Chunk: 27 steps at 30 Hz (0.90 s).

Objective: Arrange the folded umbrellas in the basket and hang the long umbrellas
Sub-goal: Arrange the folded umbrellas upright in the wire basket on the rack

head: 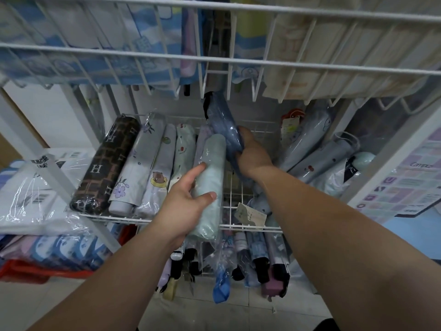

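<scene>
A white wire basket (181, 220) holds a row of folded umbrellas in clear sleeves. A brown H-patterned umbrella (105, 163) lies at its left end. My left hand (188, 199) grips a mint green folded umbrella (211, 173) that lies over the basket's front rim, at the right end of the row. My right hand (250, 154) holds a dark blue folded umbrella (222, 120) tilted upward above the basket's bare middle. Several grey folded umbrellas (310, 144) lie in a loose heap at the basket's right.
A wire shelf (214, 60) of packaged umbrellas hangs just above the basket. Below it, more umbrellas (253, 254) point down from a lower tier. Plastic-wrapped goods (35, 194) are stacked on the left. A printed board (410, 180) leans on the right.
</scene>
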Available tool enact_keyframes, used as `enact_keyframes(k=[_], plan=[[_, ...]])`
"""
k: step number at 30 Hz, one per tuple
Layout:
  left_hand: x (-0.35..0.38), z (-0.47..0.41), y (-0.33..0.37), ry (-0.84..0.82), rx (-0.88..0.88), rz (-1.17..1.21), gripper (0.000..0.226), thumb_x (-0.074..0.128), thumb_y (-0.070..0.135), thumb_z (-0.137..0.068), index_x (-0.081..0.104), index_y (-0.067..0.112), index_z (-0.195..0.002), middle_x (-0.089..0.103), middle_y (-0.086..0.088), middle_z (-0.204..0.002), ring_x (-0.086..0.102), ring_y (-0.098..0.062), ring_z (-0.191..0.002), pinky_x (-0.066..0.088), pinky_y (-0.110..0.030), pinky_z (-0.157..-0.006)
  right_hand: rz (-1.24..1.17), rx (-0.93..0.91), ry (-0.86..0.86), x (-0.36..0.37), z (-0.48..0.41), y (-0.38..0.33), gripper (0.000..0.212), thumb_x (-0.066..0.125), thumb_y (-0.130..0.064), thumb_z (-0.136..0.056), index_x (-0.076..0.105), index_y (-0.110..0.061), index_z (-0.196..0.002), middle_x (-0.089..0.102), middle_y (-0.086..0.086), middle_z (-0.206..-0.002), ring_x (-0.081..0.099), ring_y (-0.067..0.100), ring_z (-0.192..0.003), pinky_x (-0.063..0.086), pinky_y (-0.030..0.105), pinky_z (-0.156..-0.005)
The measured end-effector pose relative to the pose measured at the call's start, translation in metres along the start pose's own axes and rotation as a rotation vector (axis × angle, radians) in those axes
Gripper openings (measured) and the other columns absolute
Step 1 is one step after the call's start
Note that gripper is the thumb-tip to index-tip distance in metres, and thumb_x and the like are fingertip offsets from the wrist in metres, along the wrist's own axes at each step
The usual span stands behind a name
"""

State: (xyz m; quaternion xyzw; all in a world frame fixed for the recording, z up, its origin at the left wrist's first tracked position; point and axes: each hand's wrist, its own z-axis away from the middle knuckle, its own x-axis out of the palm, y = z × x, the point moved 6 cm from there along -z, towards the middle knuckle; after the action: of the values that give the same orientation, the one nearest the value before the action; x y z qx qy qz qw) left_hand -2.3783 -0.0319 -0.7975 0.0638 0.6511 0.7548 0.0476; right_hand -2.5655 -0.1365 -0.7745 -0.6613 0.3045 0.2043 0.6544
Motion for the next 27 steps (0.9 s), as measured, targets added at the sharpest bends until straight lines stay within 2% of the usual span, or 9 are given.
enact_keyframes(k=[6, 9, 12, 15, 17, 19, 21, 25, 27], plan=[[0.000, 0.002, 0.003, 0.018, 0.028, -0.041, 0.066, 0.073, 0.016, -0.083, 0.053, 0.055, -0.133, 0.054, 0.002, -0.145, 0.067, -0.015, -0.114, 0.055, -0.053, -0.097, -0.218, -0.007, 0.101, -0.022, 0.027, -0.016, 0.054, 0.051, -0.016, -0.099, 0.036, -0.031, -0.149, 0.060, 0.001, -0.131, 0.058, 0.022, -0.119, 0.037, 0.020, -0.088], [0.005, 0.002, 0.003, 0.013, 0.045, -0.076, 0.064, 0.072, 0.013, -0.088, 0.054, 0.058, -0.129, 0.053, 0.006, -0.146, 0.060, -0.018, -0.116, 0.049, -0.058, -0.102, -0.330, 0.036, 0.146, -0.033, 0.058, -0.007, 0.048, 0.055, -0.015, -0.098, 0.044, -0.028, -0.143, 0.059, -0.008, -0.114, 0.059, 0.017, -0.108, 0.041, 0.021, -0.086], [0.018, 0.001, 0.005, 0.001, 0.084, -0.138, 0.061, 0.070, 0.016, -0.090, 0.052, 0.054, -0.135, 0.050, 0.012, -0.148, 0.050, -0.004, -0.131, 0.046, -0.030, -0.105, -0.316, 0.044, 0.187, -0.041, 0.092, 0.008, 0.049, 0.059, -0.022, -0.097, 0.045, -0.026, -0.143, 0.060, -0.008, -0.117, 0.060, 0.013, -0.103, 0.046, 0.022, -0.087], [0.032, -0.001, 0.013, 0.032, 0.099, -0.219, 0.055, 0.068, 0.012, -0.094, 0.053, 0.040, -0.139, 0.058, 0.008, -0.136, 0.060, 0.015, -0.087, 0.046, -0.008, -0.073, -0.262, 0.050, 0.224, -0.048, 0.120, 0.023, 0.052, 0.063, -0.030, -0.095, 0.044, -0.031, -0.144, 0.060, -0.014, -0.097, 0.062, 0.014, -0.095, 0.049, 0.023, -0.081], [0.041, -0.003, 0.016, 0.069, 0.079, -0.261, 0.052, 0.066, 0.012, -0.095, 0.054, 0.035, -0.140, 0.067, -0.008, -0.123, 0.069, -0.012, -0.069, 0.056, -0.025, -0.059, -0.240, 0.039, 0.224, -0.049, 0.130, 0.030, 0.050, 0.063, -0.031, -0.094, 0.046, -0.037, -0.140, 0.056, -0.018, -0.082, 0.058, 0.011, -0.081, 0.046, 0.021, -0.070], [0.049, -0.012, 0.018, 0.094, 0.093, -0.359, 0.052, 0.066, 0.014, -0.095, 0.053, 0.033, -0.142, 0.059, -0.010, -0.139, 0.070, -0.024, -0.099, 0.058, -0.026, -0.081, -0.274, 0.041, 0.240, -0.051, 0.135, 0.036, 0.047, 0.063, -0.029, -0.094, 0.049, -0.038, -0.138, 0.067, -0.013, -0.090, 0.063, 0.010, -0.081, 0.050, 0.024, -0.074], [0.055, -0.027, 0.016, 0.088, 0.111, -0.444, 0.052, 0.066, 0.017, -0.095, 0.052, 0.030, -0.143, 0.050, 0.002, -0.149, 0.058, -0.007, -0.116, 0.045, -0.007, -0.084, -0.346, 0.069, 0.275, -0.052, 0.136, 0.046, 0.042, 0.063, -0.025, -0.094, 0.053, -0.035, -0.134, 0.065, -0.015, -0.086, 0.059, 0.001, -0.073, 0.048, 0.020, -0.070], [0.070, -0.055, 0.011, 0.044, 0.141, -0.589, 0.053, 0.065, 0.015, -0.094, 0.052, 0.024, -0.144, 0.054, -0.001, -0.146, 0.059, -0.032, -0.125, 0.049, -0.031, -0.100, -0.387, 0.099, 0.317, -0.049, 0.144, 0.057, 0.038, 0.062, -0.024, -0.096, 0.058, -0.033, -0.133, 0.064, -0.018, -0.095, 0.056, -0.003, -0.062, 0.042, 0.007, -0.059], [0.076, -0.066, 0.007, 0.047, 0.166, -0.743, 0.053, 0.065, 0.015, -0.093, 0.052, 0.024, -0.144, 0.057, -0.008, -0.142, 0.057, -0.031, -0.126, 0.044, -0.028, -0.102, -0.421, 0.103, 0.330, -0.047, 0.147, 0.058, 0.036, 0.063, -0.023, -0.096, 0.060, -0.034, -0.130, 0.069, -0.011, -0.104, 0.060, -0.006, -0.067, 0.045, 0.005, -0.062]])
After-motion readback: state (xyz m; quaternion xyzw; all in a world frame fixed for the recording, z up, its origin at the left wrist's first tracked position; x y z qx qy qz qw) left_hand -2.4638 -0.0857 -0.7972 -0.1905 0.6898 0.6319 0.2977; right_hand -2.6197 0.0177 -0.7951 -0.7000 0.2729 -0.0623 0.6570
